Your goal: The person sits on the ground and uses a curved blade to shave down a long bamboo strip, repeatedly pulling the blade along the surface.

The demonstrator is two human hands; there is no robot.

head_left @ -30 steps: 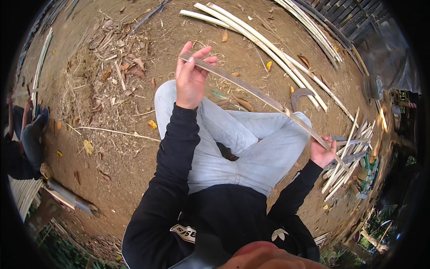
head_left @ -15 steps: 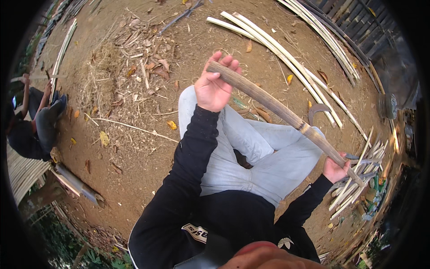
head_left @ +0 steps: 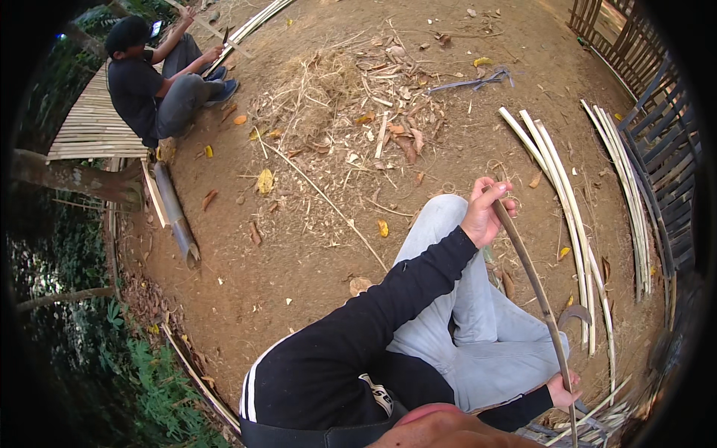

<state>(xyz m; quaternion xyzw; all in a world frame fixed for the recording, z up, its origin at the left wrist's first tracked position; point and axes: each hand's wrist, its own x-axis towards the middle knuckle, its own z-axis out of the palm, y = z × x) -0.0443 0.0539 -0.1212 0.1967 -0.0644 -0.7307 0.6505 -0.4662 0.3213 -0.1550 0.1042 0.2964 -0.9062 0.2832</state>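
Observation:
A long brownish split bamboo piece point(head_left: 539, 287) slants across my lap, its narrow edge showing. My left hand point(head_left: 484, 214) holds the far end, thumb on one side and fingers bent around the other. Lower down at the right, my right hand point(head_left: 562, 391) grips the piece near its close end, some of its fingers hidden behind it. Beside my knee, a curved sickle-like blade point(head_left: 575, 315) lies on the ground next to the bamboo.
Pale bamboo strips point(head_left: 556, 175) lie to the right, with more strips point(head_left: 624, 194) by a slatted fence point(head_left: 665, 149). Shavings and dry leaves point(head_left: 336, 97) cover the ground ahead. At far left, another person point(head_left: 160, 82) sits holding a knife and a strip, near a bamboo tube point(head_left: 175, 213).
My view has swung left, bringing the other person fully into sight. The bamboo piece has turned from its broad face to its edge, and my left fingers have closed around its end.

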